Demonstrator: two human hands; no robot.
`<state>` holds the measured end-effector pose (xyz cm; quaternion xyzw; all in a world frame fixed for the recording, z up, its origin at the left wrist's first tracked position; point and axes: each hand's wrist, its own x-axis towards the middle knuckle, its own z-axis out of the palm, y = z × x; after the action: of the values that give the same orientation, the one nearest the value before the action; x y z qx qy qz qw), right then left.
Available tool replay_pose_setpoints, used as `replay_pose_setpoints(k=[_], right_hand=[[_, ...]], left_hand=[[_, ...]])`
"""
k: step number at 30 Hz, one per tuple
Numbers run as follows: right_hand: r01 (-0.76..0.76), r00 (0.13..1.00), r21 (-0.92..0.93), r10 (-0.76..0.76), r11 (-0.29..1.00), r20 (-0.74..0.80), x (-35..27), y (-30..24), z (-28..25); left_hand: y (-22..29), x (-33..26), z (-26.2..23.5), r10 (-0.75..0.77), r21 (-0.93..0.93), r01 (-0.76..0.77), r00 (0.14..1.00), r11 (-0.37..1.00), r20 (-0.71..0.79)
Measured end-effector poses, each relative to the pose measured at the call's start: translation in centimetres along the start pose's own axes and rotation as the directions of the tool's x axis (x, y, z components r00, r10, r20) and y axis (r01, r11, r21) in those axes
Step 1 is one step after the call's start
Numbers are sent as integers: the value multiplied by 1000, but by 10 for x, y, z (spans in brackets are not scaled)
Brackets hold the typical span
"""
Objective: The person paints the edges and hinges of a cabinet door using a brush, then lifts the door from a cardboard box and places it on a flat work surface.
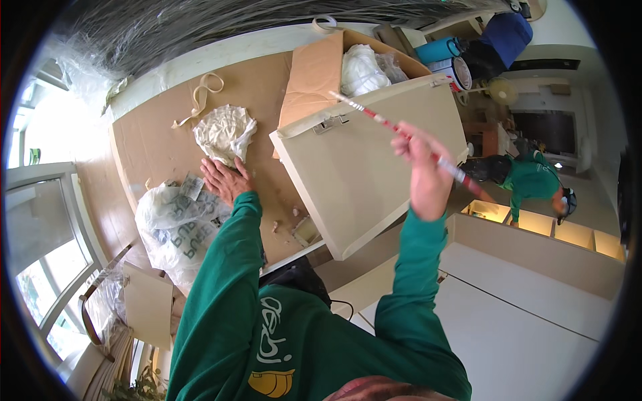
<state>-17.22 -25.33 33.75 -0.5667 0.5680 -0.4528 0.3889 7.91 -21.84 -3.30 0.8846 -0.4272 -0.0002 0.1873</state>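
A long, thin red-and-white stick (382, 121) is gripped in my right hand (422, 164), slanting up to the left over a cream panel (374, 160). Its far tip narrows to a point. The panel lies tilted, with a metal fitting (331, 123) near its upper left corner. My left hand (227, 182) rests palm down with fingers spread on the brown cardboard sheet (267, 87). Its fingertips reach the lower edge of a crumpled cream cloth (226, 132). Beside this hand sits a printed clear plastic bag (175, 224).
Beyond the panel stands a cardboard box (313, 77) holding white plastic (363, 70). A curled tape strip (199, 100) lies by the cloth. At right, a co-worker in green (531, 177) leans near lit shelves (572, 235). White boards (508, 301) lie at lower right.
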Motion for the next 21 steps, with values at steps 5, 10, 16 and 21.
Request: replay_pose_setpoints(k=[5,10,16,21], right_hand=[[-264,959,190,238,946,152,80,60,-49],[-350,896,156,282,924,343,98,94,-51],[-364,874,88,308,927,376,98,100,-43],[-327,908,93,285,940,307,95,97,-46]], left_hand=[[1,1,0,-17,4,17,1000,1000,7],[1,0,-1,-4,11,4,1000,1000,-8],[2,1,-1,1,8,-1,1000,1000,-24],[1,1,0,5,12,-5,1000,1000,-22]])
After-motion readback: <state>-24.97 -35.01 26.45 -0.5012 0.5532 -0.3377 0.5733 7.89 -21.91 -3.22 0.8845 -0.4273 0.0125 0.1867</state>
